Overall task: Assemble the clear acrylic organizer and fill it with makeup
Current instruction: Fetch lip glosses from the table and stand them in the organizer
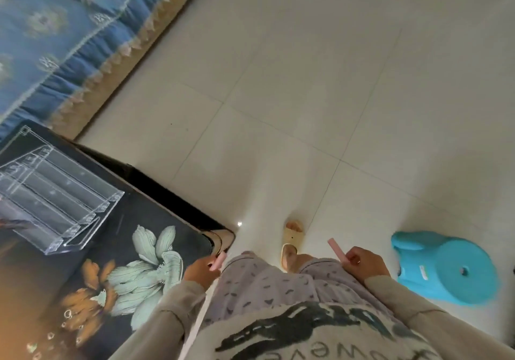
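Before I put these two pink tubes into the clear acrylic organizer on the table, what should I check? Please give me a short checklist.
1. The left hand grips a slim pink tube: ok.
2. The right hand grips a second slim pink tube: ok.
3. The clear acrylic tiered organizer stands on the dark floral table with its tiers in place: ok.
4. Slots are free: the visible ones look empty, ok.
5. Hands are above the organizer: not ok; both are low by the body, to its right.
6. Tube caps are closed: cannot tell, too blurred.
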Available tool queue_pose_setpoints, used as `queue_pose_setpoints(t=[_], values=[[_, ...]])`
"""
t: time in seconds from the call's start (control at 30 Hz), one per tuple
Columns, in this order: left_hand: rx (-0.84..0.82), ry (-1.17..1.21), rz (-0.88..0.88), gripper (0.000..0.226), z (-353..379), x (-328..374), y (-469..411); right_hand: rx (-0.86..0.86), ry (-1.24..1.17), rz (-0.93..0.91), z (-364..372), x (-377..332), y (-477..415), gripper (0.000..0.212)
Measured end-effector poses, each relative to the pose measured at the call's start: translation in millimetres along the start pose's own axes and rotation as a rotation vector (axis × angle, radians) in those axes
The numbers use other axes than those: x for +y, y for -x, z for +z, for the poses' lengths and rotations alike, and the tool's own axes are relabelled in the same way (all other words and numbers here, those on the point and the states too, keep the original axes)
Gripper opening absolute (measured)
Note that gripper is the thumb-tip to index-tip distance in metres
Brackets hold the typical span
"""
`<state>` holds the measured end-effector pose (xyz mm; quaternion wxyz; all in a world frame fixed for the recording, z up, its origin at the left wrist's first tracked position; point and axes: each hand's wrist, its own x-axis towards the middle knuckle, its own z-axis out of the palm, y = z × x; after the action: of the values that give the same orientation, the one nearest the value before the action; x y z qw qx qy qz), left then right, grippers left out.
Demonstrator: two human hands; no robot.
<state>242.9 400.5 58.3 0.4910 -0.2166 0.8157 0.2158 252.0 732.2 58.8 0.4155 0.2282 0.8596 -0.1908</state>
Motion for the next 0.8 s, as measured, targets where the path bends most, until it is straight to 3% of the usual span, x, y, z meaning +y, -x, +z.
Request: queue_pose_setpoints(t=[0.27,0.43,0.53,0.67,0.8], values=[[0.09,0.326,-0.19,0.03,6,47,-3,-0.079,0.161,-0.193,-77,-36,-65,0.013],[0.071,0.302,-0.199,0.018,-14,60,-19,-0.103,0.243,-0.253,-111,-80,-103,0.014],[0.034,0.273,-0.211,0.028,-38,70,-32,-0.085,0.229,-0.246,-130,-106,-125,0.015],[0.053,0.294,-0.18,0.014,-83,81,-51,-0.08,0.251,-0.225,-152,-148,-153,0.015],[0.141,0.417,-0.191,0.028,-139,86,-69,-0.046,0.232,-0.246,-166,-193,-172,0.018]])
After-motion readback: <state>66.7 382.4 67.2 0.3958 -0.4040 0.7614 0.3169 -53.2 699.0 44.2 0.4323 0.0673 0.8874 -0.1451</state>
